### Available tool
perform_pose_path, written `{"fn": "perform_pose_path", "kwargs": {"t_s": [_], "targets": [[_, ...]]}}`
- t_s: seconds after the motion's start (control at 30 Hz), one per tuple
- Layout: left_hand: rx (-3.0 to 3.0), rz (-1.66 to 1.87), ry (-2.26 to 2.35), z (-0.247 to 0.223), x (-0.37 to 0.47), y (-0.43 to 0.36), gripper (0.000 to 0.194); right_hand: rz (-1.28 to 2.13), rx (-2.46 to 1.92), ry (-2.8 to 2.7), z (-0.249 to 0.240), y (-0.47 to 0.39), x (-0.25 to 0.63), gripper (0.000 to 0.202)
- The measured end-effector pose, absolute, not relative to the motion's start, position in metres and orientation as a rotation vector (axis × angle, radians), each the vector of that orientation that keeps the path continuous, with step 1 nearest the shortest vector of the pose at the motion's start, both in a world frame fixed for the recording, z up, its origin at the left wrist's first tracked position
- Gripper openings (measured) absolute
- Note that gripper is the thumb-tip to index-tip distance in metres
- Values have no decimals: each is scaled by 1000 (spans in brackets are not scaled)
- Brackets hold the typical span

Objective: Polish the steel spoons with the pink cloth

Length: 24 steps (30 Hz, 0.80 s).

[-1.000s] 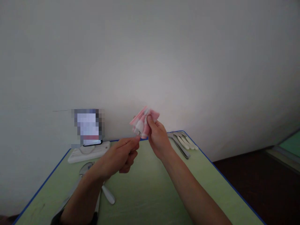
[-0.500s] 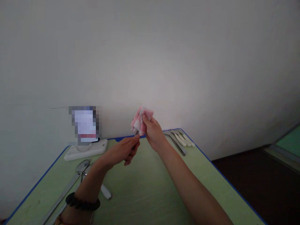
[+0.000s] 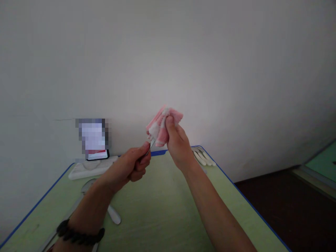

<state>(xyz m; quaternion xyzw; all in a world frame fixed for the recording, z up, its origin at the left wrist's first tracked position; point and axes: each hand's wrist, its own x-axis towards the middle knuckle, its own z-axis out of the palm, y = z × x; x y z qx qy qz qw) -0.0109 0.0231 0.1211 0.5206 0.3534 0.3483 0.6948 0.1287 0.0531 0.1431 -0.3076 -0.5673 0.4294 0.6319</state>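
Note:
A pink and white cloth (image 3: 163,127) is bunched in my right hand (image 3: 180,141), whose thumb presses on its front. My left hand (image 3: 133,162) is closed round the handle of a metal utensil (image 3: 152,143). The utensil's far end goes into the folds of the cloth, so its head is hidden and I cannot tell its kind. Both hands are raised above the far part of the green table (image 3: 157,210).
At the back left a device with a blurred lit screen (image 3: 93,136) stands on a white base (image 3: 90,169). Large metal spoons (image 3: 88,185) lie partly under my left forearm. Several white-handled utensils (image 3: 203,157) lie at the back right, by the wall (image 3: 168,63).
The cloth and my right hand have moved up and slightly right. My left hand has shifted left and a little up, and more of the utensil shows between the hands.

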Motion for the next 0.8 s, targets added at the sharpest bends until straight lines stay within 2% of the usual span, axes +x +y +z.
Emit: {"fn": "perform_pose_path", "kwargs": {"t_s": [0.13,0.4,0.6,0.8], "targets": [[1118,775,773,117,-6,24,48,858,-822,-1316,139,56,128,46],[1225,872,936,122,19,17,44,870,-830,-1236,134,53,116,53],[1730,981,1304,126,14,16,41,853,-940,-1238,130,60,117,56],[2112,957,1594,147,13,-3,37,1069,-696,-1123,133,63,120,56]]}}
